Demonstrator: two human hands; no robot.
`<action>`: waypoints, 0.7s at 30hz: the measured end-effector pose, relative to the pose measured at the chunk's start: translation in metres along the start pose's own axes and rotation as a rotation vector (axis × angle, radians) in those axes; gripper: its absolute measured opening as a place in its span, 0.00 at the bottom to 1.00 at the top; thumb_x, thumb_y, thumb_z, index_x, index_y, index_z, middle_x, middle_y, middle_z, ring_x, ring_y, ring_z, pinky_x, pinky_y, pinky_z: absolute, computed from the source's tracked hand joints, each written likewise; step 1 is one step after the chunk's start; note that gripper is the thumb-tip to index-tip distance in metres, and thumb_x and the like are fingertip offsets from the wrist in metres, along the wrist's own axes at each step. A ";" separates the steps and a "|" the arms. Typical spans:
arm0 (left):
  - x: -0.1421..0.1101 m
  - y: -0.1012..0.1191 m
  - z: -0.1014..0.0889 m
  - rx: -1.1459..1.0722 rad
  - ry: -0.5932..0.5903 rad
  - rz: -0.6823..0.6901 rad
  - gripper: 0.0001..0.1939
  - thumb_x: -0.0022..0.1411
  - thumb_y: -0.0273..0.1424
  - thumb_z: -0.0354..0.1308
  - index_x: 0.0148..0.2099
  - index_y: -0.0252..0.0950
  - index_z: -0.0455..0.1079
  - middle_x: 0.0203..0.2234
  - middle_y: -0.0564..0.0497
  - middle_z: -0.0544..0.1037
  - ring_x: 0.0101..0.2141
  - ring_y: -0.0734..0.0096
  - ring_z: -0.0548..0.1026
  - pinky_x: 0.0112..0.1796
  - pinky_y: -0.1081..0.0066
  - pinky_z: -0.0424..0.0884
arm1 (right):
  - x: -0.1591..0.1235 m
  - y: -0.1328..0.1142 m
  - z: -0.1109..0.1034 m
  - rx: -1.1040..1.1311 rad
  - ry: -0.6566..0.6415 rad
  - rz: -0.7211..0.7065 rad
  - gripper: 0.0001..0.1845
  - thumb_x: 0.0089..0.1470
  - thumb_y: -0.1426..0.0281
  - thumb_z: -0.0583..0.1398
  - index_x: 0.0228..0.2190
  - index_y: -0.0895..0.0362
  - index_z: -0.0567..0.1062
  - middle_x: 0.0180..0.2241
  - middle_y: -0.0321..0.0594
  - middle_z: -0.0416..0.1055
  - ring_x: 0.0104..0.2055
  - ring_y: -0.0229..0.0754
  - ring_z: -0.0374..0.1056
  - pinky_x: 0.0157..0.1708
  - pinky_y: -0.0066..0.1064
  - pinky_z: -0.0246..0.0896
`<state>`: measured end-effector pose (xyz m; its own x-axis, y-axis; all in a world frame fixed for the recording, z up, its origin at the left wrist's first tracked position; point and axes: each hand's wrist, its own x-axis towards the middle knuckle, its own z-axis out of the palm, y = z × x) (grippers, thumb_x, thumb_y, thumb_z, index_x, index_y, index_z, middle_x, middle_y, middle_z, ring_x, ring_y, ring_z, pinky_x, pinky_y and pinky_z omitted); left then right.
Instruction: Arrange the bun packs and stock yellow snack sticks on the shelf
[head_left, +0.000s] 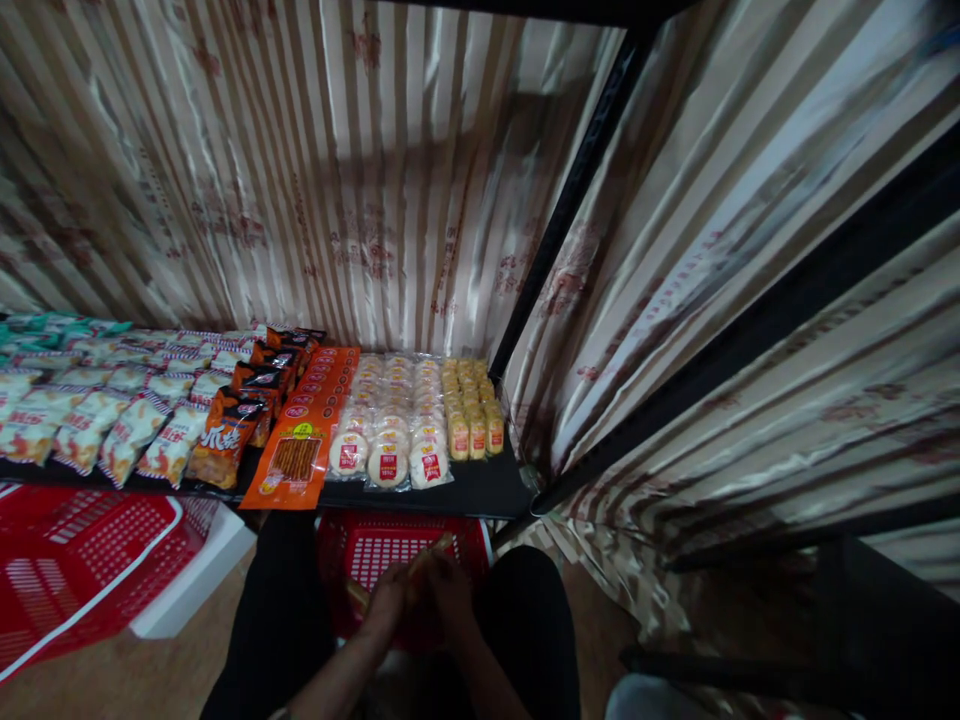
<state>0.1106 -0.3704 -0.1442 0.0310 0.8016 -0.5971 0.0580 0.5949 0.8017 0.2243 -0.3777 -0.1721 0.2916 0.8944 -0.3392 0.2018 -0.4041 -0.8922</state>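
Observation:
Over a red basket (480, 545) between my knees, my left hand (386, 600) and my right hand (450, 592) are close together with their fingers closed. Between them is a small yellowish packet (417, 578), dim and partly covered by the fingers; its contents cannot be made out. Another pale yellowish piece (357, 593) shows in the basket beside my left hand. Just beyond the basket, on a black shelf (480, 490), stand rows of small yellow packs (477, 432) and round white wrapped crackers (388, 464).
Left along the shelf lie an orange sheet of snack packs (300, 430), orange-black bags (223, 437) and many white snack bags (86, 428). Another red basket (97, 560) with a white handle is at lower left, beside a white box (196, 570). Black rack posts (574, 200) and striped curtains (390, 180) enclose the shelf.

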 end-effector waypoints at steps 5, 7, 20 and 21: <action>-0.001 -0.002 -0.003 0.050 0.035 -0.004 0.09 0.54 0.31 0.48 0.31 0.34 0.68 0.27 0.49 0.76 0.31 0.69 0.74 0.36 0.72 0.67 | -0.002 -0.008 -0.003 0.070 0.043 0.033 0.20 0.44 0.56 0.59 0.32 0.60 0.74 0.36 0.46 0.74 0.41 0.47 0.70 0.42 0.32 0.63; -0.001 -0.003 -0.003 0.085 0.053 -0.013 0.10 0.56 0.31 0.47 0.33 0.33 0.67 0.25 0.50 0.75 0.29 0.71 0.73 0.33 0.74 0.67 | -0.002 -0.007 -0.002 0.118 0.059 0.037 0.20 0.43 0.56 0.59 0.32 0.60 0.74 0.35 0.47 0.75 0.40 0.46 0.70 0.41 0.32 0.63; -0.015 0.004 -0.002 -0.043 0.047 -0.029 0.09 0.51 0.36 0.57 0.32 0.36 0.65 0.17 0.57 0.70 0.18 0.79 0.67 0.21 0.78 0.63 | 0.002 -0.007 -0.002 0.420 0.073 -0.007 0.15 0.35 0.61 0.61 0.26 0.57 0.74 0.29 0.41 0.76 0.34 0.45 0.71 0.36 0.35 0.64; -0.016 0.005 -0.001 -0.052 0.021 -0.028 0.09 0.51 0.36 0.58 0.32 0.36 0.65 0.17 0.58 0.69 0.17 0.79 0.66 0.21 0.78 0.62 | 0.002 -0.008 -0.003 0.417 0.067 -0.009 0.14 0.35 0.61 0.61 0.27 0.57 0.74 0.29 0.41 0.76 0.34 0.45 0.71 0.35 0.35 0.64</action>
<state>0.1093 -0.3803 -0.1310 0.0095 0.7852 -0.6192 0.0065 0.6192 0.7852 0.2263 -0.3730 -0.1645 0.3547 0.8774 -0.3230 -0.1872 -0.2719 -0.9439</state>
